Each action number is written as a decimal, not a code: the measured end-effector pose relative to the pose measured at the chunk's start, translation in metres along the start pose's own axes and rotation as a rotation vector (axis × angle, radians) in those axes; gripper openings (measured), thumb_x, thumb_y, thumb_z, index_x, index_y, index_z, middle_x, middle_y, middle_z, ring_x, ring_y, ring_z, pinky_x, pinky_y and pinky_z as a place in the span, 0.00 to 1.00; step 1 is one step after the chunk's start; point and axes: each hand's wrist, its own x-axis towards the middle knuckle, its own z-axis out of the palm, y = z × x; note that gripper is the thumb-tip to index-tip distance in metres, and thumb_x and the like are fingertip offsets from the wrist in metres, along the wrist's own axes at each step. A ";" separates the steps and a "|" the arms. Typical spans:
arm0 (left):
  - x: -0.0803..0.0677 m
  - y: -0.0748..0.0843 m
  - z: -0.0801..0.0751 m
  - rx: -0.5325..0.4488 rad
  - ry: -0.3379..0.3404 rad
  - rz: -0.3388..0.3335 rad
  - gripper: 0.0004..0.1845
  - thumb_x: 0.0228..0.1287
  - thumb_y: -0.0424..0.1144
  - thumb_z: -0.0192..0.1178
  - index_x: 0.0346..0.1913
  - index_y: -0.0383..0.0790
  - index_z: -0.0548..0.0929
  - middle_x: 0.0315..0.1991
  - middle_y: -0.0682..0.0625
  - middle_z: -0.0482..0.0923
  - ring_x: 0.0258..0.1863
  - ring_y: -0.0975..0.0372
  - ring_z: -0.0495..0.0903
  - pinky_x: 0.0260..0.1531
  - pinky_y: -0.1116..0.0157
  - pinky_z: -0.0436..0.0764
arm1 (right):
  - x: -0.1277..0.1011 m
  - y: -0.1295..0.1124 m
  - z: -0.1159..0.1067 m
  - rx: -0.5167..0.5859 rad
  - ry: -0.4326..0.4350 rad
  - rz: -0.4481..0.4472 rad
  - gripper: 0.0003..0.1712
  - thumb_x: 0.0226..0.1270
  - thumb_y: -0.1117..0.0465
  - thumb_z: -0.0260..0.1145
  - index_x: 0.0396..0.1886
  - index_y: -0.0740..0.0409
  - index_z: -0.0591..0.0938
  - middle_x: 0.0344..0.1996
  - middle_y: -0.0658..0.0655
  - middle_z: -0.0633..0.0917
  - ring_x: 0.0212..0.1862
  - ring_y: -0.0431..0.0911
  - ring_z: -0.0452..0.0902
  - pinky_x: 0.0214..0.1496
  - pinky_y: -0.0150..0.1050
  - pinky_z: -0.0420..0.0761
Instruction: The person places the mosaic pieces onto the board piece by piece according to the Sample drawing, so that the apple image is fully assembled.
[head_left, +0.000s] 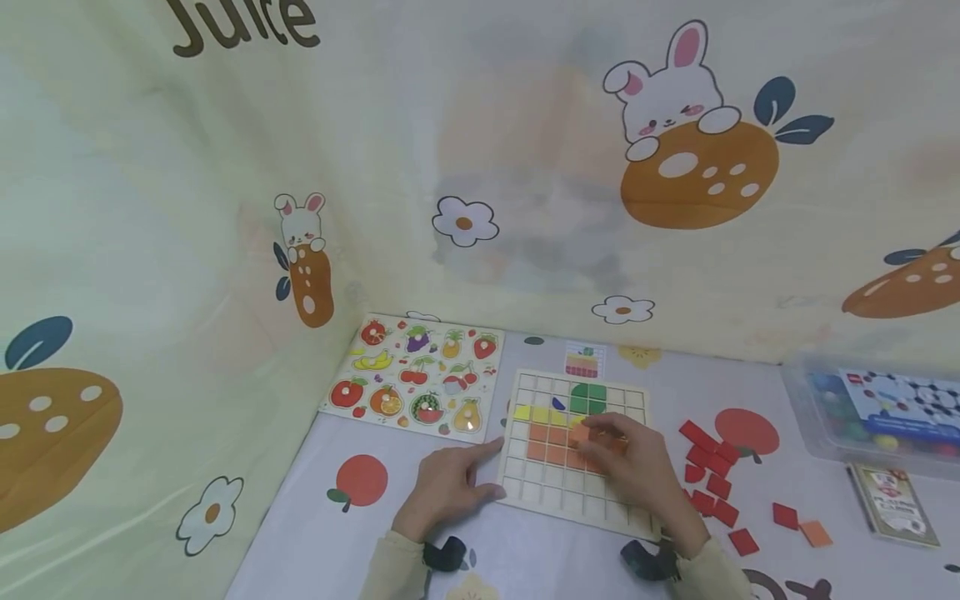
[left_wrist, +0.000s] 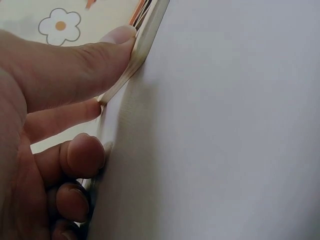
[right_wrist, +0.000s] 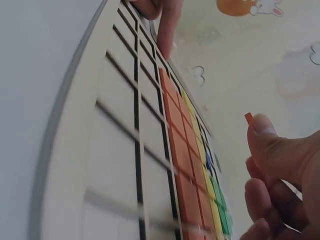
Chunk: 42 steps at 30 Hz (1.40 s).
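Observation:
A wooden grid board (head_left: 551,492) lies on the table, with orange tiles (head_left: 543,451), a row of yellow tiles (head_left: 536,414), green pieces (head_left: 588,397) and a small blue piece (head_left: 558,404) in its cells. My left hand (head_left: 448,487) touches the board's left edge with thumb and index finger spread apart; in the left wrist view its other fingers curl loosely. Between thumb and fingertips, my right hand (head_left: 637,465) pinches a small orange tile (right_wrist: 249,118), raised off the board. The right hand hides part of the board's right side.
Red tiles (head_left: 703,437) lie loosely right of the board, with one orange tile (head_left: 815,533) farther right. A fruit puzzle board (head_left: 408,375) sits at back left. A picture card (head_left: 583,361) lies behind the grid. A clear plastic box (head_left: 817,446) and a small card box (head_left: 892,504) stand right.

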 end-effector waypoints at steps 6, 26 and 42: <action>-0.001 0.000 0.000 0.005 -0.001 0.009 0.38 0.61 0.59 0.76 0.74 0.65 0.77 0.19 0.60 0.68 0.19 0.67 0.63 0.28 0.67 0.60 | 0.013 -0.012 0.021 0.031 -0.025 -0.022 0.21 0.65 0.52 0.80 0.57 0.49 0.89 0.43 0.49 0.90 0.45 0.44 0.82 0.48 0.36 0.81; 0.000 0.001 -0.001 0.003 0.010 0.037 0.37 0.61 0.59 0.75 0.74 0.64 0.78 0.18 0.61 0.67 0.18 0.68 0.62 0.26 0.68 0.59 | 0.030 -0.039 0.057 -0.125 -0.149 -0.009 0.16 0.64 0.51 0.80 0.51 0.44 0.91 0.40 0.44 0.84 0.40 0.43 0.74 0.43 0.41 0.74; 0.000 -0.001 -0.001 -0.009 0.014 0.024 0.37 0.60 0.59 0.76 0.73 0.64 0.79 0.17 0.61 0.67 0.17 0.68 0.62 0.25 0.67 0.59 | 0.036 -0.042 0.063 -0.090 -0.157 0.047 0.11 0.67 0.51 0.77 0.48 0.45 0.90 0.33 0.47 0.82 0.35 0.44 0.73 0.34 0.39 0.72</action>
